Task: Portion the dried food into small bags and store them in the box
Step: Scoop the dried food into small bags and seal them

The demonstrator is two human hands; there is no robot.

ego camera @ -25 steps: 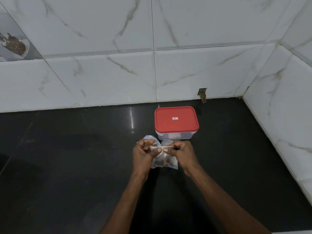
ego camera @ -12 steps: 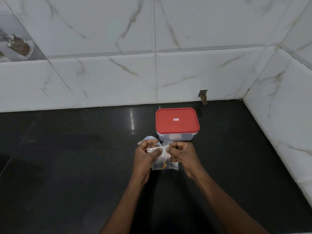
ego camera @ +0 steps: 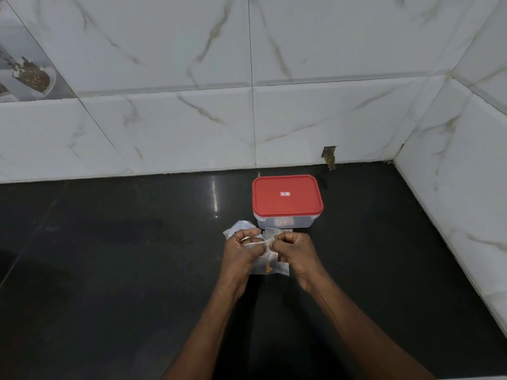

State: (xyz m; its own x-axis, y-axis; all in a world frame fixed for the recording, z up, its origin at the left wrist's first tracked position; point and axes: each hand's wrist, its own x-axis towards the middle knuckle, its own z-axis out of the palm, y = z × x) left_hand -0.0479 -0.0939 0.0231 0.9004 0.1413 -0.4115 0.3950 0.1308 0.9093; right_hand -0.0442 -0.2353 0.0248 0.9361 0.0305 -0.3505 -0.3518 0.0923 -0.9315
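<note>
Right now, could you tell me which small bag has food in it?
The held bag, pinched by left hand and right hand: brown and orange bits show inside. The crumpled bag and the flat bag by the box look empty.

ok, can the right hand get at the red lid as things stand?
Probably yes for the path: the red lid sits just beyond the right hand, with nothing standing between. But that hand and the left hand both pinch the small bag, so it must let go first.
</note>
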